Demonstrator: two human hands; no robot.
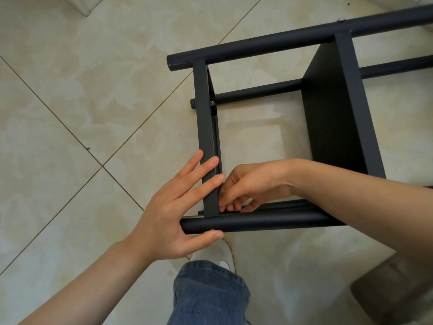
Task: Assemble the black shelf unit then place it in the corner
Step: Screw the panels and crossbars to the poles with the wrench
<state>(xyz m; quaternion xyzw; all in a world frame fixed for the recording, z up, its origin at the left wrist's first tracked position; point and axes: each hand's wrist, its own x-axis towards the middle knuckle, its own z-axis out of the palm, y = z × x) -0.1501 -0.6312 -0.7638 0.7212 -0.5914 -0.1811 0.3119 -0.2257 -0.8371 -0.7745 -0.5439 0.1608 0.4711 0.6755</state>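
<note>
The black shelf unit (328,118) lies on its side on the tiled floor, with round black poles and flat black boards. My left hand (173,207) presses straight fingers against the end board (207,137), and its thumb lies under the near pole (257,222). My right hand (248,184) reaches inside the frame, its fingers curled at the joint where the end board meets the near pole. What those fingers pinch is hidden. A silver bolt (212,103) shows on the end board near the middle pole.
Beige floor tiles (93,102) with dark grout lines surround the unit. My jeans leg (208,294) and white shoe (220,254) stand just below the near pole. A white baseboard (86,5) runs at the top left. A blurred dark object (393,289) sits at the lower right.
</note>
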